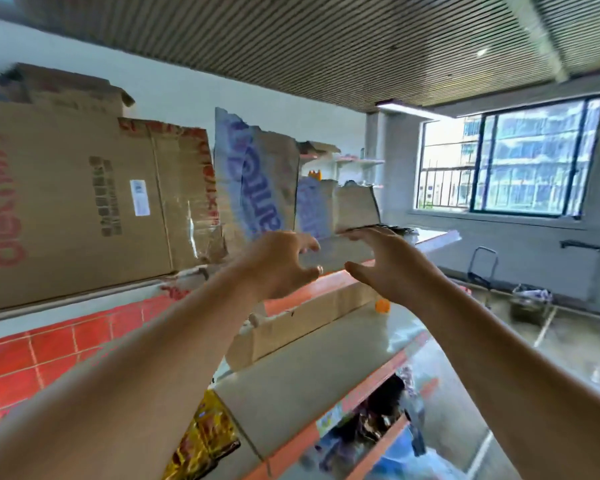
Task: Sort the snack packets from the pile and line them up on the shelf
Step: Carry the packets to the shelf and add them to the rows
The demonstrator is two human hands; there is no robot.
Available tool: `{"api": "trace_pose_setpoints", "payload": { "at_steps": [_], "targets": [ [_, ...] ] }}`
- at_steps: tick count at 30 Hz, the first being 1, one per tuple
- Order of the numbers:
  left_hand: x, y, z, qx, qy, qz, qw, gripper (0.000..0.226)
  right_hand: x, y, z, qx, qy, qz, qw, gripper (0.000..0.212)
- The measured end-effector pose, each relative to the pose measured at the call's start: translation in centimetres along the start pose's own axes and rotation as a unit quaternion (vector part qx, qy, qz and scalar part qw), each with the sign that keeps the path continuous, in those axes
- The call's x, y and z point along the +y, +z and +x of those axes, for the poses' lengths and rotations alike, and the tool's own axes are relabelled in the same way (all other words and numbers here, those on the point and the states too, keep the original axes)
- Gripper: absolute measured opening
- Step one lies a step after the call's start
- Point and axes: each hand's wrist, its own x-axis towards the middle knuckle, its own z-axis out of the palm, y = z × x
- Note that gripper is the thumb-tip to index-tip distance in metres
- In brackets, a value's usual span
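Observation:
Both my arms reach up toward the top of a shelf unit (312, 362) with orange-edged boards. My left hand (281, 261) and my right hand (388, 261) are raised side by side with fingers spread and curled, a gap between them and nothing in either. A gold and red foil snack packet (205, 434) lies at the shelf's near left edge, below my left forearm. More packets, dark and blue, sit blurred on the lower shelves (368, 424).
Large cardboard boxes (84, 188) and a torn blue-printed carton (253, 178) stand along the top shelf at the wall. A low cardboard tray (302, 323) and a small orange object (382, 305) rest on the shelf. Window, trolley and basket are at right.

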Motion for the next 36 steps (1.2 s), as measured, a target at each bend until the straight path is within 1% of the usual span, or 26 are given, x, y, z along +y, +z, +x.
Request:
{"api": "trace_pose_setpoints", "payload": {
  "at_steps": [6, 10, 15, 22, 30, 33, 36],
  "targets": [
    [1.0, 4.3, 7.6, -0.058, 0.002, -0.027, 0.998, 0.045, 7.5, 0.4, 2.0, -0.003, 0.074, -0.021, 0.997, 0.049],
    [0.6, 6.8, 14.2, -0.086, 0.015, -0.056, 0.995, 0.038, 12.3, 0.7, 5.4, -0.016, 0.093, -0.054, 0.994, 0.043],
    [1.0, 9.7, 23.1, -0.078, 0.032, -0.082, 0.993, 0.027, 17.8, 1.0, 11.3, -0.010, 0.126, -0.073, 0.989, 0.036],
    [1.3, 13.9, 32.4, -0.096, 0.052, -0.090, 0.990, 0.027, 24.7, 1.4, 17.2, -0.003, 0.158, -0.080, 0.984, 0.032],
    [1.6, 19.4, 39.9, -0.101, 0.038, -0.114, 0.988, 0.028, 32.7, 4.4, 22.1, -0.009, 0.156, -0.055, 0.986, 0.027],
    [1.8, 21.7, 42.7, -0.105, 0.018, -0.106, 0.989, 0.024, 36.3, 5.6, 24.2, -0.018, 0.141, -0.032, 0.989, 0.028],
    [1.8, 23.5, 45.8, -0.102, -0.008, -0.088, 0.991, 0.020, 40.5, 6.8, 27.0, -0.023, 0.123, -0.005, 0.992, 0.023]
  ]
}}
